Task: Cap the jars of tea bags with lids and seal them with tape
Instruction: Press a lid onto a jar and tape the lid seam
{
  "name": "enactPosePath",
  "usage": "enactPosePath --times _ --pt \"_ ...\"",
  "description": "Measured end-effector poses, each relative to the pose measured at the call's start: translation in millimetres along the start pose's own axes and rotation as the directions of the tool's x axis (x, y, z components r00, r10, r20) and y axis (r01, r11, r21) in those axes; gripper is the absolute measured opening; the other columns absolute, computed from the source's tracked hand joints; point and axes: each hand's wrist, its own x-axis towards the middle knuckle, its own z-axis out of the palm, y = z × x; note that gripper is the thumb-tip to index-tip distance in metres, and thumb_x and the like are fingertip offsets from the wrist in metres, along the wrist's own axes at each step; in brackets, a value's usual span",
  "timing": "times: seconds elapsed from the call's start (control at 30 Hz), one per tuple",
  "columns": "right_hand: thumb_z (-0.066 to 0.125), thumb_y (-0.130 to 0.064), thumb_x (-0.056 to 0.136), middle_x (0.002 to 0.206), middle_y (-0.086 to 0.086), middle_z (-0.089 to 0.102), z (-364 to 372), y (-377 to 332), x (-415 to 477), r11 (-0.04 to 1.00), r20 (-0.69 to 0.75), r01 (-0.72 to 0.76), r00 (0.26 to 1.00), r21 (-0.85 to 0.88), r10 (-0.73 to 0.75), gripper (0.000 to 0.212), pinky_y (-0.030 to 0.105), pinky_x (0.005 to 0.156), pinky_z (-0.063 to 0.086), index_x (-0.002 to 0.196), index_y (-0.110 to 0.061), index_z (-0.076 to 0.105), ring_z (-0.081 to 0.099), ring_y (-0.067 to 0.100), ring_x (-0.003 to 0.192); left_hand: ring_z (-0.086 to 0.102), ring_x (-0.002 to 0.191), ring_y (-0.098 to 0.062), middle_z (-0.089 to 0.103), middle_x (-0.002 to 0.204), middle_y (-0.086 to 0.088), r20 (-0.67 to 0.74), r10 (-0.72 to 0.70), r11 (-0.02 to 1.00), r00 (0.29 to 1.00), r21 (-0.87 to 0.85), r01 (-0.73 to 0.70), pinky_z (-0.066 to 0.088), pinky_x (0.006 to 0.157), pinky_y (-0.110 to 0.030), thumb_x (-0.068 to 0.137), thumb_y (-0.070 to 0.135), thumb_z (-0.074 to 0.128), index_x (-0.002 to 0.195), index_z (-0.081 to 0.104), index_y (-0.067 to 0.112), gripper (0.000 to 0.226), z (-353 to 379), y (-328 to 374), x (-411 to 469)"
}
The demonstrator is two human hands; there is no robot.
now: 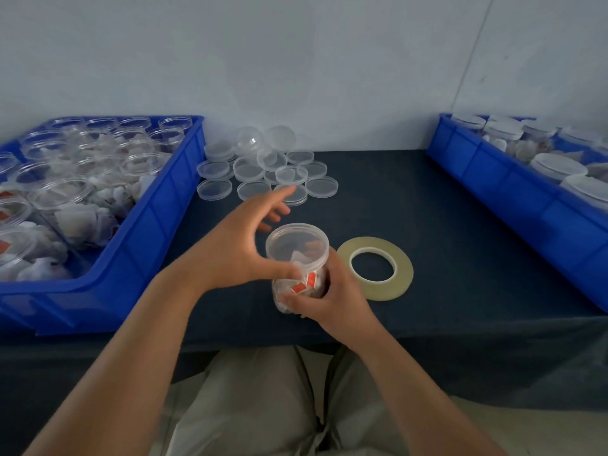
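Your right hand (332, 299) is wrapped around the lower part of the jar of tea bags (297, 246). Its fingers curl across the near side and grip it, holding the jar upright just above the front of the table (460, 297). Your left hand (240, 246) is spread in a loose arch beside the jar's top and grips nothing. The thumb touches the jar's wall just under the rim, and the fingers reach out past the far side towards the loose lids (263, 167). Red tags (306, 281) on the tea bags show through the clear wall between your two hands. I cannot tell whether a lid already sits on this jar's mouth.

Just to the right of the jar, close to your right hand, the roll of clear tape (404, 271) lies flat on the dark blue cloth. The loose lids are scattered and partly stacked at the back of the table, near the wall, beyond your left fingertips.

On your left, the left blue crate (158, 225) holds many open jars (62, 192) filled with tea bags. On your right, well apart from the tape, the right blue crate (526, 199) holds capped jars (557, 166). Your light trousers (256, 406) show below the table edge.
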Motion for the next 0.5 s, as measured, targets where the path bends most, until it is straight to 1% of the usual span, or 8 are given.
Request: enactPosePath --times 0.1,0.17,0.23,0.27,0.33,0.4,0.43,0.5 --pt "0.096 -0.042 0.074 0.129 -0.012 0.07 3.4 3.6 -0.2 0.999 0.003 0.039 0.999 0.015 -0.039 0.081 0.03 0.09 0.062 0.141 -0.04 0.051 0.069 0.013 0.118 0.048 0.136 0.009 0.046 0.149 0.035 0.075 -0.071 0.997 0.995 -0.031 0.074 0.048 0.112 -0.034 0.072 0.08 0.079 0.162 0.016 0.056 0.112 4.1 8.2 -16.1" --pt "0.096 -0.035 0.075 0.129 -0.01 0.07 4.9 6.3 2.4 0.998 0.0 0.062 0.998 0.01 -0.062 0.08 0.035 0.091 0.062 0.142 -0.036 0.052 0.07 0.016 0.118 0.042 0.141 0.006 0.037 0.157 0.032 0.052 -0.104 0.991 0.993 0.089 0.099 0.044 0.112 -0.033 0.073 0.087 0.07 0.161 0.01 0.057 0.11 20.1 27.7 -23.1" --pt "0.092 -0.03 0.077 0.124 -0.008 0.071 7.4 7.3 4.7 0.997 0.009 0.074 0.997 0.004 -0.074 0.074 0.042 0.089 0.062 0.141 -0.032 0.054 0.071 0.019 0.113 0.039 0.144 -0.006 0.034 0.159 0.02 -0.066 -0.174 0.951 0.983 0.247 0.185 0.041 0.109 -0.033 0.073 0.096 0.055 0.163 0.009 0.048 0.112 39.9 50.6 -22.2" --pt "0.088 -0.032 0.079 0.119 -0.012 0.071 9.2 5.5 5.0 0.996 0.0 0.092 0.996 -0.02 -0.092 0.067 0.035 0.085 0.062 0.137 -0.036 0.055 0.072 0.017 0.108 0.04 0.143 -0.013 0.038 0.157 0.012 -0.145 -0.234 0.918 0.961 0.292 0.267 0.041 0.107 -0.036 0.075 0.097 0.047 0.164 0.014 0.039 0.111 50.0 61.4 -19.5" --pt "0.075 -0.04 0.085 0.106 -0.017 0.07 12.1 2.1 2.5 0.985 -0.04 0.135 0.989 -0.107 -0.14 0.041 0.021 0.073 0.057 0.121 -0.045 0.056 0.071 0.011 0.095 0.049 0.134 -0.025 0.05 0.143 -0.001 -0.303 -0.318 0.836 0.898 0.357 0.417 0.043 0.106 -0.042 0.079 0.096 0.032 0.158 0.035 0.024 0.107 68.1 79.0 -12.6" --pt "0.063 -0.046 0.089 0.093 -0.016 0.067 12.4 2.2 0.3 0.981 -0.071 0.129 0.988 -0.145 -0.14 0.02 0.024 0.067 0.053 0.105 -0.05 0.053 0.067 0.011 0.083 0.059 0.115 -0.028 0.06 0.122 -0.006 -0.425 -0.259 0.762 0.867 0.462 0.454 0.05 0.101 -0.045 0.086 0.09 0.028 0.137 0.055 0.018 0.091 81.1 86.1 -5.1" --pt "0.06 -0.049 0.087 0.089 -0.016 0.065 11.4 2.5 0.3 0.981 -0.073 0.111 0.99 -0.158 -0.123 0.016 0.027 0.067 0.053 0.101 -0.05 0.051 0.065 0.011 0.081 0.061 0.109 -0.027 0.061 0.116 -0.004 -0.456 -0.216 0.754 0.863 0.484 0.445 0.051 0.096 -0.042 0.09 0.085 0.031 0.13 0.059 0.019 0.082 84.2 85.2 -2.1" --pt "0.062 -0.051 0.08 0.086 -0.014 0.067 7.3 2.7 1.8 0.98 -0.045 0.072 0.996 -0.188 -0.082 0.022 0.035 0.068 0.057 0.099 -0.049 0.052 0.067 0.011 0.08 0.062 0.103 -0.02 0.064 0.116 0.002 -0.467 -0.148 0.796 0.872 0.467 0.385 0.048 0.083 -0.033 0.095 0.075 0.041 0.129 0.063 0.023 0.066 83.4 77.1 1.8"
